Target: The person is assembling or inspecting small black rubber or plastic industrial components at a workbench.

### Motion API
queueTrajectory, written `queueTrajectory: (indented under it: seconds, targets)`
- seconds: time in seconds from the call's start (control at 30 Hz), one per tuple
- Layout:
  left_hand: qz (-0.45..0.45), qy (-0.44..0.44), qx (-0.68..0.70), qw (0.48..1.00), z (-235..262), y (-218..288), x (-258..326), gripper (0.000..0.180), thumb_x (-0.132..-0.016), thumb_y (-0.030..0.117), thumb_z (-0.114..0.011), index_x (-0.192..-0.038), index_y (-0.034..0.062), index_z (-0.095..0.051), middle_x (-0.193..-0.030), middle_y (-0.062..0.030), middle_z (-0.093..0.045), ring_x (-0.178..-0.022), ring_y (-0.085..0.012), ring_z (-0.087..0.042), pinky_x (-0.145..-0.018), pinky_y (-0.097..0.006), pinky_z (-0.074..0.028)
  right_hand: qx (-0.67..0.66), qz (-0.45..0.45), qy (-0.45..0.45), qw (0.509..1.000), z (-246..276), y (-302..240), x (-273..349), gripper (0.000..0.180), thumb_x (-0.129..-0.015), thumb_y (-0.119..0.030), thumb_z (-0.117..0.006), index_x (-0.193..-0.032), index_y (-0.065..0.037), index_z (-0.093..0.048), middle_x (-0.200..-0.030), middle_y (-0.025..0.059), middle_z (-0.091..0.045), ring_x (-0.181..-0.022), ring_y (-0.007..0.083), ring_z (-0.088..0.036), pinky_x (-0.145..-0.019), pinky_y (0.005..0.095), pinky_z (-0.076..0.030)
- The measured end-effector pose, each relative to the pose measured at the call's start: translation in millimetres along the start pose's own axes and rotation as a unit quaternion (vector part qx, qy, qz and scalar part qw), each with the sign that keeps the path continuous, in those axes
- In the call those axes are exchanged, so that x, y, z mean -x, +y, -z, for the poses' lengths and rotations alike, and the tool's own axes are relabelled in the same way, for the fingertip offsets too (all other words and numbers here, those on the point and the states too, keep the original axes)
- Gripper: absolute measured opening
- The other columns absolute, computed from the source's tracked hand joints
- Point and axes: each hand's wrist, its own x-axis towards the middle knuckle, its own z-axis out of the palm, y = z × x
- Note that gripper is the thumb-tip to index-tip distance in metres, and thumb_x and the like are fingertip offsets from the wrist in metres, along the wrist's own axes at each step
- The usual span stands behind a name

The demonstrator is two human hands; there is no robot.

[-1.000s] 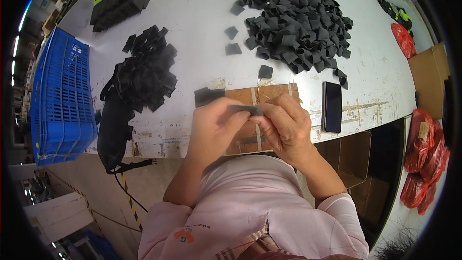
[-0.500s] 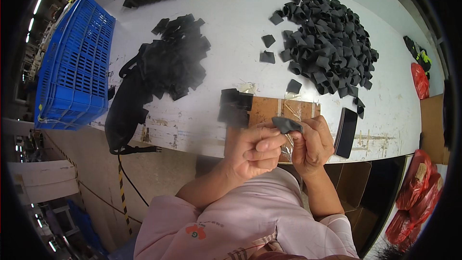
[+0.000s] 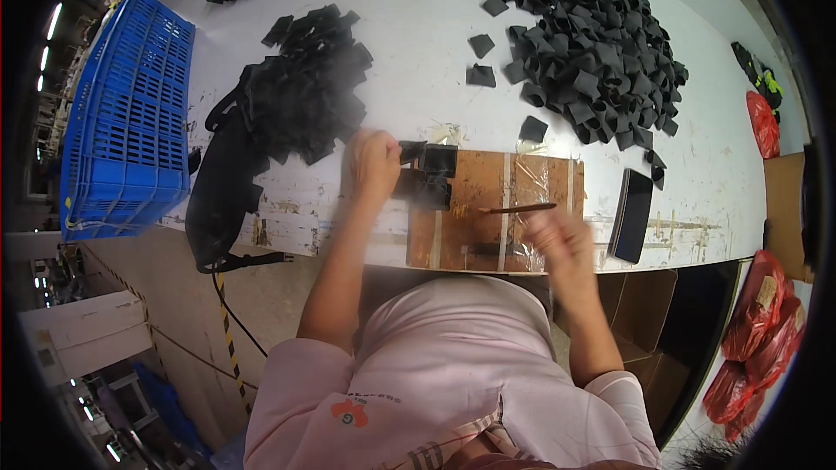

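My left hand (image 3: 374,164) is at the left end of a small group of black fabric pieces (image 3: 438,159), its fingers pinched on a dark fabric piece (image 3: 412,151). The group lies over the upper left corner of a brown board (image 3: 475,239) at the table's near edge. My right hand (image 3: 562,244), smeared by motion, is over the board's right part. From its fingers a thin, dark brown stick-like thing (image 3: 522,208) points left; its exact kind cannot be made out.
A large heap of dark grey folded fabric pieces (image 3: 592,61) lies at the right, several strays beside it. Another black heap (image 3: 300,91) and a black strapped bundle (image 3: 226,200) lie left, near a blue crate (image 3: 131,122). A phone (image 3: 631,216) rests right of the board.
My hands have parted. The left has moved away to the left, up to the black pieces; the right has dropped back slightly. The grey fabric piece between them is gone from there, and the thin stick-like thing shows.
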Motion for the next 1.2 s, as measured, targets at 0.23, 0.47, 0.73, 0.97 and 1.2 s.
queueTrajectory:
  seconds: [0.23,0.47,0.73,0.97,1.2]
  targets:
    - [0.011,-0.16,0.186,0.969,70,53,2,0.004,-0.078,0.002,-0.055,-0.077,-0.001,-0.052,-0.068,-0.0075,-0.056,-0.063,-0.0182,-0.053,-0.056,-0.028,-0.041,0.128,0.04,-0.074,0.988,-35,-9,3,0.023,-0.08,-0.017,-0.063,-0.086,0.005,-0.059,-0.071,0.0099,-0.059,-0.064,0.0166,-0.058,-0.058,0.0322,-0.047]
    - [0.146,-0.197,0.57,0.784,65,122,53,0.012,-0.081,0.005,-0.054,-0.092,-0.0014,-0.051,-0.079,-0.0039,-0.055,-0.07,-0.0082,-0.051,-0.064,-0.021,-0.042,-0.349,-0.187,-0.078,0.915,-39,12,4,0.018,-0.079,-0.012,-0.064,-0.091,0.0,-0.061,-0.078,0.0021,-0.061,-0.068,0.0066,-0.054,-0.062,0.0194,-0.044]
    - [0.239,-0.346,0.679,0.602,62,121,72,0.019,-0.076,0.008,-0.056,-0.092,-0.0031,-0.053,-0.08,-0.0098,-0.059,-0.066,-0.0139,-0.055,-0.057,-0.024,-0.043,-0.538,-0.218,-0.091,0.809,-20,18,10,0.013,-0.08,-0.009,-0.061,-0.089,0.0,-0.061,-0.082,0.0084,-0.063,-0.071,0.0149,-0.06,-0.069,0.0279,-0.049]
    - [0.219,-0.325,0.629,0.671,57,125,74,0.01,-0.075,0.001,-0.058,-0.084,-0.003,-0.055,-0.073,-0.0078,-0.058,-0.062,-0.0108,-0.053,-0.056,-0.021,-0.041,-0.545,-0.232,-0.101,0.799,-16,20,10,0.014,-0.081,-0.008,-0.06,-0.091,0.001,-0.06,-0.083,0.01,-0.063,-0.072,0.0174,-0.061,-0.069,0.0305,-0.051]
    - [0.213,-0.305,0.574,0.729,57,129,73,0.006,-0.075,0.0,-0.059,-0.081,-0.0027,-0.057,-0.071,-0.0048,-0.058,-0.059,-0.0065,-0.05,-0.053,-0.019,-0.04,-0.525,-0.252,-0.095,0.807,-16,22,9,0.015,-0.079,-0.01,-0.062,-0.09,0.001,-0.06,-0.082,0.0096,-0.063,-0.07,0.0167,-0.06,-0.065,0.0296,-0.05]
